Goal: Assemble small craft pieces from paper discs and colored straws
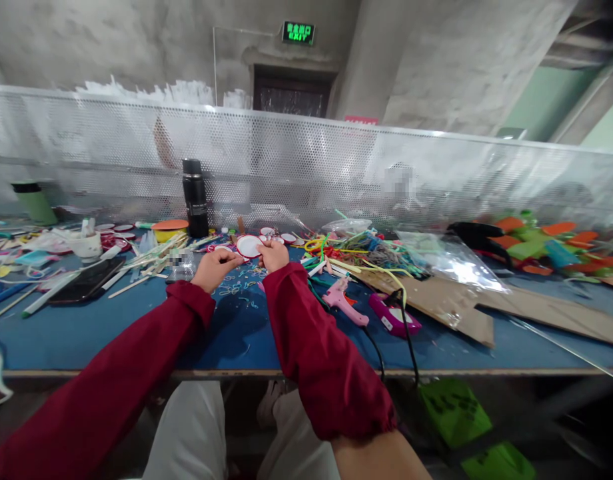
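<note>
A white round disc with a red rim (249, 247) is held up over the table, tilted toward me. My right hand (273, 256) pinches it at its right edge between thumb and fingers. Close to the disc's lower left edge is my left hand (217, 268), its thumb and fingertips pressed together; whatever is between them is too small to make out. More small white discs with red rims (288, 237) lie just behind my hands. Short bits of coloured thread (236, 288) are scattered on the blue tabletop (226, 333) below.
A black bottle (194, 200) stands behind my left hand. To the right lie a pink glue gun (345, 301), a purple box (394, 315), a tangle of coloured cords (371, 253) and cardboard (436, 303). Leftward are a phone (88, 280) and thin sticks (156, 257). A perforated metal screen (306, 167) borders the back.
</note>
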Available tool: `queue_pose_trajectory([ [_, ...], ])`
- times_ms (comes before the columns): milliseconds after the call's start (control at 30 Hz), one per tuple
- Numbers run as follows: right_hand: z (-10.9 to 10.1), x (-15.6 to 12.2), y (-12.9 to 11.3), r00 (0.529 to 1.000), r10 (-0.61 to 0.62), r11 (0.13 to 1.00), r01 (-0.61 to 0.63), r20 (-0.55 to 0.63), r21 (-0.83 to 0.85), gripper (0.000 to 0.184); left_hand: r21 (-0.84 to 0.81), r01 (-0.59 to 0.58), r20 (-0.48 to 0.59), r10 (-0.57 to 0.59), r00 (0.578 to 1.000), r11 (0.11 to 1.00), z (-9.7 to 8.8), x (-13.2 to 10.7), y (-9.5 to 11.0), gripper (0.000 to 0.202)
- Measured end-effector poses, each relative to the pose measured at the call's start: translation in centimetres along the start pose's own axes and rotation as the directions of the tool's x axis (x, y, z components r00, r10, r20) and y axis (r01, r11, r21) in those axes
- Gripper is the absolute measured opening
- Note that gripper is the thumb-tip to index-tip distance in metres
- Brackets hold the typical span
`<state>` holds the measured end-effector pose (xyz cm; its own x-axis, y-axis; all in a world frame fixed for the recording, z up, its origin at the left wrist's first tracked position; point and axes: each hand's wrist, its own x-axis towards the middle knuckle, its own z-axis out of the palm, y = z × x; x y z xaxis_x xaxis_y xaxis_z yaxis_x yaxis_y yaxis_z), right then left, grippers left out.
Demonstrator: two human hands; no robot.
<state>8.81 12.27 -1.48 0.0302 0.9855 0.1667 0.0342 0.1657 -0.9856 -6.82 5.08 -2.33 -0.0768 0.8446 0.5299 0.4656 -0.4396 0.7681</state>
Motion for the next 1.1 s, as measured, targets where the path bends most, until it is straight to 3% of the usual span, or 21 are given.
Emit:
queue_pose_trajectory([
  [367, 0.3, 0.3, 0.4, 0.999, 0.031, 0.999, -0.033, 0.034, 0.035, 0.016, -0.111, 0.035, 0.004, -0.035, 0.999, 0.993, 0.2, -0.1, 0.2, 0.023],
  [667, 0.4, 0.2, 0.3, 0.997, 0.043, 0.995, -0.049, 0.064, 0.082, 0.006, -0.065, 0.02, 0.033, -0.018, 0.999, 0.998, 0.2, 0.2, -0.5, 0.026],
  [900, 0.2, -0.3, -0.5, 0.991, 0.002, 0.993, -0.018, 0.136, 0.114, 0.008, 0.204, -0.25, 0.044, 0.247, 0.968, 0.946, -0.4, 0.9, -1.5, 0.022],
  [1100, 0.2, -1.5, -1.3, 0.957, -0.029, 0.995, -0.002, 0.29, 0.104, 0.016, 0.165, -0.26, -0.028, 0.268, 0.963, 0.951, -0.8, 1.2, -2.2, 0.025],
])
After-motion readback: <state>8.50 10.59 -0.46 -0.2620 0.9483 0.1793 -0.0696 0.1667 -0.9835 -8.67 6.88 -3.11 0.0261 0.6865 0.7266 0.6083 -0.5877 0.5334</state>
